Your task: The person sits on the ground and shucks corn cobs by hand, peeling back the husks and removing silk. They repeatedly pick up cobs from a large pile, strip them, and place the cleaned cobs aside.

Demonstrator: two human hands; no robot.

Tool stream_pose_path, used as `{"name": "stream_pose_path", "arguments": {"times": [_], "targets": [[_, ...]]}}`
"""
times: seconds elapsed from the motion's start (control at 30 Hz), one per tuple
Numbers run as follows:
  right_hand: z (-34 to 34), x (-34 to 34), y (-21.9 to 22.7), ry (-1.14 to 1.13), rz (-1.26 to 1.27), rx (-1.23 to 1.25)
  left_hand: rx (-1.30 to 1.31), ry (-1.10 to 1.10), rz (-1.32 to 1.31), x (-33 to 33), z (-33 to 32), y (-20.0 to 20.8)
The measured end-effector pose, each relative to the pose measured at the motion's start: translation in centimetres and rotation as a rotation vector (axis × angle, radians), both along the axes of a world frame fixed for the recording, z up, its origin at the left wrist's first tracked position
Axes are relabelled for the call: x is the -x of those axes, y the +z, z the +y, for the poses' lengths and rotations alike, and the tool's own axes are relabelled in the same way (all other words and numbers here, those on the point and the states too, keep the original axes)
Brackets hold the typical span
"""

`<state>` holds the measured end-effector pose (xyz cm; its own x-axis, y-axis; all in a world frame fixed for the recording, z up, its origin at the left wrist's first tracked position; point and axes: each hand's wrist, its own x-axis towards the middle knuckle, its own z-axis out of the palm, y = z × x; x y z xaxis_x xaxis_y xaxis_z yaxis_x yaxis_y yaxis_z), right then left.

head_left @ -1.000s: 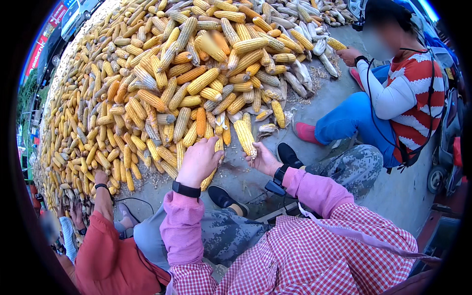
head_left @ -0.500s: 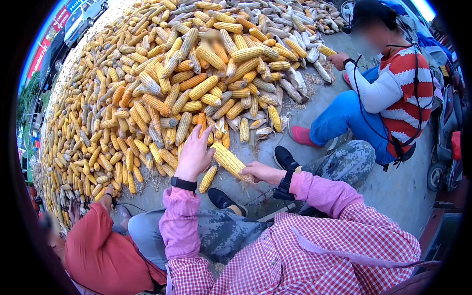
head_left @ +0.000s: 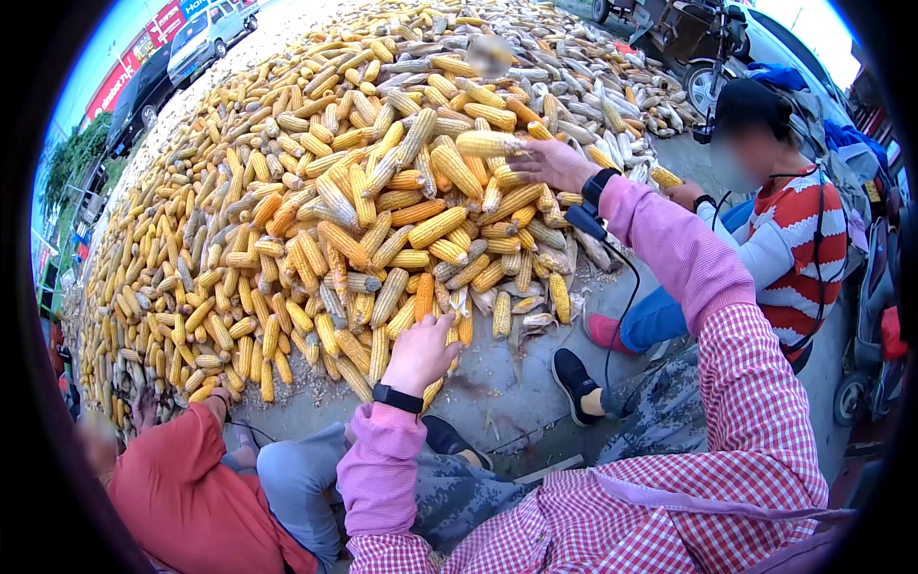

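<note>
A pale yellow corn cob (head_left: 486,144) juts leftward from the fingers of my right hand (head_left: 559,165), which grips it by one end above the upper part of the pile. My right arm reaches far forward. Lower down, my left hand (head_left: 424,355) hovers at the near edge of the corn pile (head_left: 316,220) with its fingers apart and nothing in them. Just beyond its fingertips lie an orange cob (head_left: 424,297) and several yellow ones. Part of another cob (head_left: 432,392) shows beside my left wrist.
On the right, a person in a red and white striped top (head_left: 798,249) crouches holding a cob (head_left: 666,177). At the lower left, a person in a red top (head_left: 196,478) reaches into the pile. A black cable (head_left: 626,277) hangs below my right wrist. Parked vehicles (head_left: 196,48) stand behind.
My right hand has swung forward over the pile with the corn cob, away from my left hand. My left hand has shifted slightly down and right in the picture; the view has tilted up.
</note>
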<state>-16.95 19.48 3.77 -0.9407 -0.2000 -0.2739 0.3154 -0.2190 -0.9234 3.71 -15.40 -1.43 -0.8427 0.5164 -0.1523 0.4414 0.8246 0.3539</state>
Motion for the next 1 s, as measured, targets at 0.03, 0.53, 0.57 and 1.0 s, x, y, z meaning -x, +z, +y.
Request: {"name": "stream_pose_path", "arguments": {"times": [0.03, 0.53, 0.57, 1.0], "targets": [[0.6, 3.9, 5.6, -0.031, 0.320, 0.189, 0.006, 0.018, -0.003, 0.0, 0.0, 0.2], [-6.2, -11.2, -33.5, -0.034, -0.520, -0.276, 0.028, -0.032, -0.016, -0.5, 0.8, -0.3], [-6.5, -13.1, -36.5, -0.029, -0.544, -0.336, 0.025, -0.024, -0.037, -0.5, 0.9, 0.0], [-12.6, -14.8, -45.6, -0.116, -0.508, -1.301, 0.042, -0.015, -0.070, -0.2, 2.0, 0.7]]}}
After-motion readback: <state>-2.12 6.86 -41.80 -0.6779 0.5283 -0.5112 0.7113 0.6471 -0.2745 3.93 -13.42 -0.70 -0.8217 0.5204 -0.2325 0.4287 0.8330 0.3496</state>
